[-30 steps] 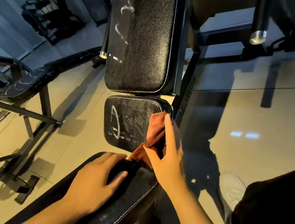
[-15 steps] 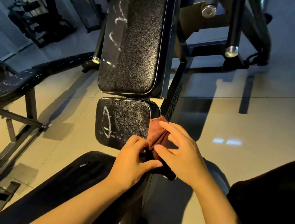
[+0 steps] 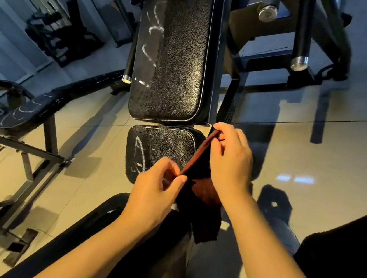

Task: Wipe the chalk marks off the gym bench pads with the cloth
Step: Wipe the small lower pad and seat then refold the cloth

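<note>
Cloth (image 3: 200, 161), one, dark red-brown, is stretched between your two hands just right of the small seat pad (image 3: 160, 150), its long axis running from near-left to far-right along that pad's right edge. Left hand (image 3: 155, 193) pinches the near end at the pad's near-right corner; right hand (image 3: 230, 160) pinches the far end at the pad's far-right corner, rest of the fabric hanging below. Both grips narrow, on the cloth. Chalk marks (image 3: 140, 156) sit on the pad's left half, so left of both grips; left hand is nearer. My read: next sweep goes leftward. Pads in view: four – seat pad, long back pad (image 3: 176, 53) beyond it with chalk streaks, near pad (image 3: 90, 226), and a chalked bench (image 3: 28, 109) well left.
</note>
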`<state>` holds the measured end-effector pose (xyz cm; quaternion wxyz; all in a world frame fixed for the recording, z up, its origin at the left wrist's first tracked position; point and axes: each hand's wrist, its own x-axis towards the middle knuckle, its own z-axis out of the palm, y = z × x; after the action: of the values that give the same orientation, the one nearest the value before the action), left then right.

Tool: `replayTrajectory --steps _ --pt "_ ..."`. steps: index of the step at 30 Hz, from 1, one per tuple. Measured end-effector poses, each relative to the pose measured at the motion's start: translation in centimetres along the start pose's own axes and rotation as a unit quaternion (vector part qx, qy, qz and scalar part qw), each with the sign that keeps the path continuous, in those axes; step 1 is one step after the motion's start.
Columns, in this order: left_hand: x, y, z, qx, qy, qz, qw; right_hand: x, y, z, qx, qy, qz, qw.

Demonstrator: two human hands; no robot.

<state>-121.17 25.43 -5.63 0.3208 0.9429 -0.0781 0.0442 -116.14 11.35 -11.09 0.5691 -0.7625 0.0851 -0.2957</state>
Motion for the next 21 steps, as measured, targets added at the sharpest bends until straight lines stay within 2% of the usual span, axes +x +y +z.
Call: replayTrajectory --steps 4,8,11,14,18,21 --pt "0.3 -1.8 -0.8 -0.016 0.028 -0.065 0.997 -4.1 0.4 4.3 0.073 -0.052 0.068 0.994" --pt "0.2 -1.6 -0.4 0.004 0.015 -0.062 0.998 -6.1 0.9 5.7 0.114 -0.071 0.107 0.985" --pt "0.7 -0.8 -0.8 -0.012 0.025 -0.059 0.998 -3.1 0.9 6.0 0.084 -0.065 0.028 0.994" --pt "1.1 -0.6 -0.9 -0.025 0.033 -0.072 0.997 -1.9 1.3 5.8 0.088 -0.085 -0.012 0.992" --pt "0.2 -0.7 -0.9 -0.034 -0.018 -0.126 0.991 -5.6 2.8 5.3 0.07 -0.078 -0.013 0.994" --pt "0.2 -1.3 -1.1 -0.057 -0.024 -0.141 0.988 -5.6 3.0 4.8 0.061 -0.094 0.01 0.994"
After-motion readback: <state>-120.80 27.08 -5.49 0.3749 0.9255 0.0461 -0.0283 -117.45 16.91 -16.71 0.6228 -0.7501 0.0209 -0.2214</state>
